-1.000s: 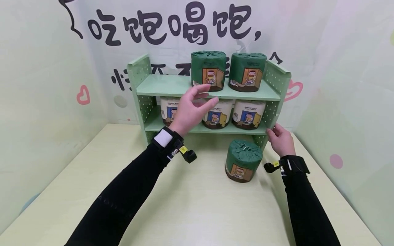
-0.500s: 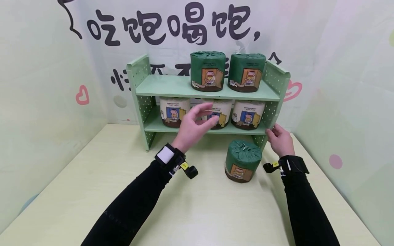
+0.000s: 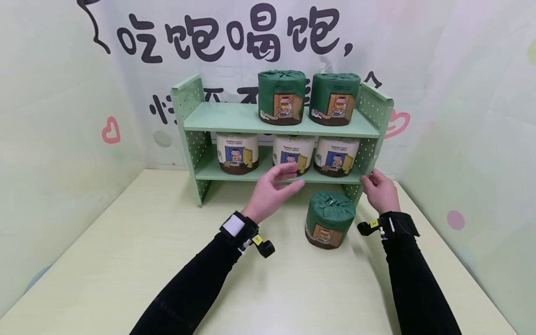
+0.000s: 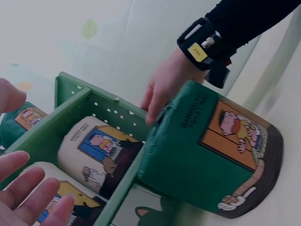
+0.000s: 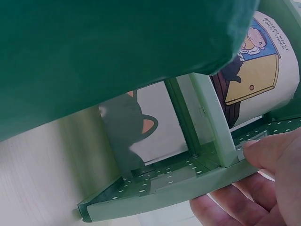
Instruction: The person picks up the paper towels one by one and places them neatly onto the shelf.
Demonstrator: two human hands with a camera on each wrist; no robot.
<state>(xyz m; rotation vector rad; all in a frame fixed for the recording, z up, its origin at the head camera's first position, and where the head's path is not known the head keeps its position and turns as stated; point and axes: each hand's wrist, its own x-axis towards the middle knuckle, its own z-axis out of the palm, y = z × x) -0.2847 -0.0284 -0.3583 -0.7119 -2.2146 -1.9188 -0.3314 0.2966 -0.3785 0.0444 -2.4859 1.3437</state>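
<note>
My left hand [image 3: 271, 191] is in front of the lower tier of a green shelf [image 3: 230, 122], fingers apart and holding nothing. With thumb on the inner face and fingers outside, my right hand [image 3: 381, 190] grips the shelf's right side panel, clearest in the right wrist view. A green-wrapped toilet paper roll [image 3: 331, 218] stands on the table between the hands. It fills much of the left wrist view, and its green wrapper [image 5: 117, 52] covers the top of the right wrist view. Two more green rolls [image 3: 281, 97] stand on the top tier, towards the right.
Three white-wrapped toilet paper rolls [image 3: 237, 153] stand on the lower tier. Behind the shelf hangs a backdrop [image 3: 142, 93] with large black characters. The pale table [image 3: 138, 260] runs between printed side walls [image 3: 473, 153].
My left hand has come down and slightly right, from the top tier's front edge to below the middle white roll. My right hand stays on the side panel. The rolls have not moved.
</note>
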